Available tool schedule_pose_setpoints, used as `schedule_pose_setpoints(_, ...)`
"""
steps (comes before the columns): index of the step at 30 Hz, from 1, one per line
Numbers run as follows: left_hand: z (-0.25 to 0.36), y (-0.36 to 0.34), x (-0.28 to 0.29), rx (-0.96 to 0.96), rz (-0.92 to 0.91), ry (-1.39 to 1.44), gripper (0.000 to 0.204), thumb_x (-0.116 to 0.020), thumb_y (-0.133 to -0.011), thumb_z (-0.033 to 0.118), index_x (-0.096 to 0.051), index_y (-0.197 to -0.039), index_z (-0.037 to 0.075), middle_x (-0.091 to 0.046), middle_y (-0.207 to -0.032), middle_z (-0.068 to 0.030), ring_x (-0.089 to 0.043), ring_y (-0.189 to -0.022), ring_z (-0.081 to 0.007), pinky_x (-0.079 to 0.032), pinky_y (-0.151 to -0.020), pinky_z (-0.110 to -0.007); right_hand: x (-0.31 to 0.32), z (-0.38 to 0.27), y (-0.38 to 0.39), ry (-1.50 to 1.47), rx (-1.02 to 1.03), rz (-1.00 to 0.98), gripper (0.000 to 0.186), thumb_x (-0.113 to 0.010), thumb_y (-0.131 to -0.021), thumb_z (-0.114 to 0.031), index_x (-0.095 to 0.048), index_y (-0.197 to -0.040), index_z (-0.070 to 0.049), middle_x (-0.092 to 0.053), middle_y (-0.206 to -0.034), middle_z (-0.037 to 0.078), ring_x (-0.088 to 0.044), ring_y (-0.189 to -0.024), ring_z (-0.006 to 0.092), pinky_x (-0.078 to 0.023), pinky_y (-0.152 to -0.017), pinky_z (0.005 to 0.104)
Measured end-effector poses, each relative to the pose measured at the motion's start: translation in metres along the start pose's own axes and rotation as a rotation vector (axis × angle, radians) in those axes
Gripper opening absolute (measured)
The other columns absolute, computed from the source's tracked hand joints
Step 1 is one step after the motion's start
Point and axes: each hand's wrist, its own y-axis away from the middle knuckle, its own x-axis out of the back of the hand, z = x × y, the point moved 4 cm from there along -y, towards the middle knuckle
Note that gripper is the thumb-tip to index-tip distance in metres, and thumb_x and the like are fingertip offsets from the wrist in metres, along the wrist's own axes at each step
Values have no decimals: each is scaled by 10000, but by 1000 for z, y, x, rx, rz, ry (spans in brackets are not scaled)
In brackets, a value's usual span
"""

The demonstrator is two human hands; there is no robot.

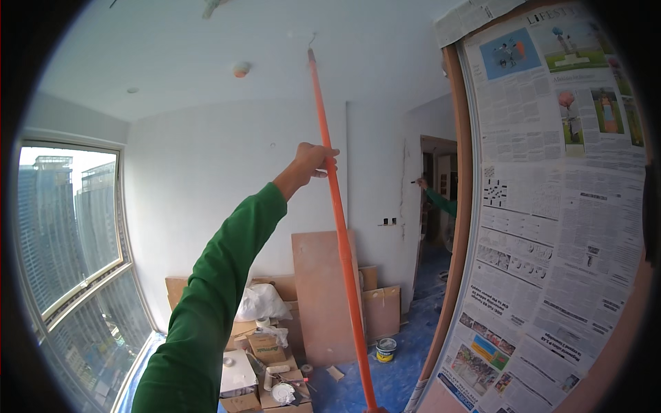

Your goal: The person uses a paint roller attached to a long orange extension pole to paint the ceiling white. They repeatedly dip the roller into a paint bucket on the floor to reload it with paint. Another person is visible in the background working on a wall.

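room under renovation: newspaper, blue sheeting

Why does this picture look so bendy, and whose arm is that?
There's no robot here, just a person. A wide camera worn on the person's head took this picture, so straight edges look curved. The green sleeve is on the person's left arm, and the left hand holds a long orange pole that reaches up toward the ceiling. Below, a small bucket stands on the blue floor, with cardboard boxes nearby. Farther back, another person's hand shows.
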Motion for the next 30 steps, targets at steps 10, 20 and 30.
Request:
schedule_pose_setpoints(10,-58,-78,26,38,119,14,312,-716,-815,181,-611,-990,-55,-645,-877,-158,-678,-799,-253,-519,-727,-361,-43,-50,-85,-62,13,3,334,-561,-966,-311,-587,-793,-26,-452,-587,69,-433,-557,177,-378,-523,370)
schedule_pose_setpoints(20,-105,-141,54,11,137,-15,316,-728,-798,177,-609,-951,-72,-641,-831,-158,-673,-711,-237,-518,-596,-299,-99,-31,-149,-29,47,44,360,-562,-969,-327,-596,-780,-22,-447,-562,61,-428,-520,168,-379,-500,352)
schedule_pose_setpoints(30,-58,-68,16,11,105,-160,351,-780,-756,216,-573,-843,-53,-585,-791,-152,-621,-731,-245,-536,-640,-359,-64,40,-99,49,84,50,407,-568,-964,-333,-514,-694,-34,-425,-560,58,-384,-523,151,-343,-485,354)
